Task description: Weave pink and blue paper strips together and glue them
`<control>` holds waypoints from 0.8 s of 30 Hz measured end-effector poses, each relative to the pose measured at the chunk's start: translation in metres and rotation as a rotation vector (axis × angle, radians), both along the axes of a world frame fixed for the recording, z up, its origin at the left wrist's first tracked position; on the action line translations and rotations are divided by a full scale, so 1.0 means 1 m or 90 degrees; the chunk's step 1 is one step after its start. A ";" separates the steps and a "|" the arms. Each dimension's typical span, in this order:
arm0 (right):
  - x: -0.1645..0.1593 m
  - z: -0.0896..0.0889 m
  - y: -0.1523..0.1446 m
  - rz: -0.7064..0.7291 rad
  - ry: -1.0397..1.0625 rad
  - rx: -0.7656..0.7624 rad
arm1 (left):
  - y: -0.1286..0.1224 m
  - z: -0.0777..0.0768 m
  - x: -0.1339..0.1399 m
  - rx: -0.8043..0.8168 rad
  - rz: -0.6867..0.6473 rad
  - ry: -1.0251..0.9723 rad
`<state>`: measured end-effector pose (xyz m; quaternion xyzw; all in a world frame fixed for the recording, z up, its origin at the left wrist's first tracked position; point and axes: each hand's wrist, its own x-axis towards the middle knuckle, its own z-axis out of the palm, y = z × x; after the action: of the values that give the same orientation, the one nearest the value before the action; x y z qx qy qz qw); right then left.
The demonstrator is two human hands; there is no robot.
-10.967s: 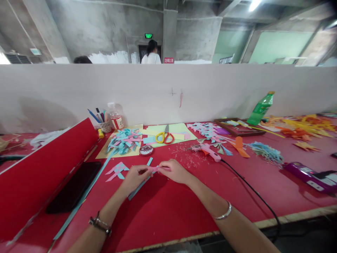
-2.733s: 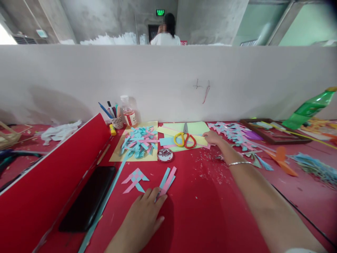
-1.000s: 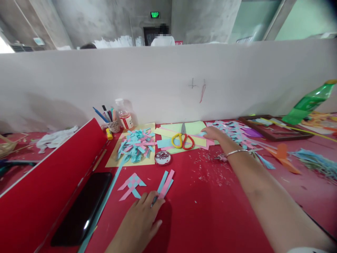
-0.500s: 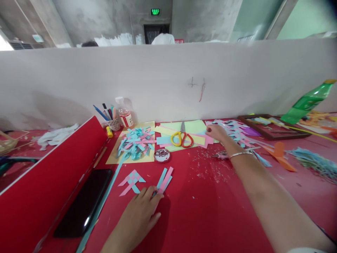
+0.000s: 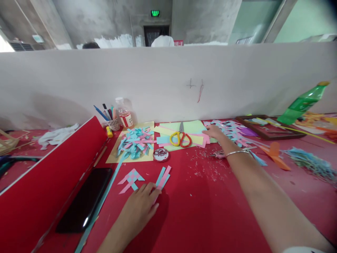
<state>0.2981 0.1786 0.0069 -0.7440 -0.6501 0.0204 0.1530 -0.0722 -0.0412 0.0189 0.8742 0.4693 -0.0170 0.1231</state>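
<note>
Pressure best kept light with left hand, loosely spread on flat pink-and-blue paper strips; right hand apart at layered pastel paper sheets, grip unclear.

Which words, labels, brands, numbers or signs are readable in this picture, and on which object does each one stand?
"EXIT", most likely: lower line of the green lit sign; its upper line is too small to read.
Red sign: white marks, too small to read.
Clear bottle's label: too small to read.
Green bottle's label: too blurred to read.
</note>
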 end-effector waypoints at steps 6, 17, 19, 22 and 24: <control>0.004 0.012 -0.001 -0.029 -0.002 0.015 | 0.005 -0.005 -0.001 0.027 -0.003 -0.032; 0.012 0.051 -0.021 -0.172 0.007 0.170 | 0.006 -0.009 -0.001 0.061 -0.014 -0.071; 0.013 0.063 -0.025 -0.201 0.009 0.208 | 0.006 -0.011 0.000 0.076 -0.011 -0.060; 0.014 0.085 -0.031 -0.222 0.008 0.251 | 0.007 -0.015 0.001 0.089 -0.008 -0.063; 0.014 0.102 -0.036 -0.236 0.006 0.291 | 0.008 -0.017 0.000 0.087 -0.011 -0.080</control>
<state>0.3121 0.1426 0.1092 -0.7966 -0.4898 -0.1510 0.3207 -0.0718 -0.0329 0.0017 0.8838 0.4534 0.0687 0.0925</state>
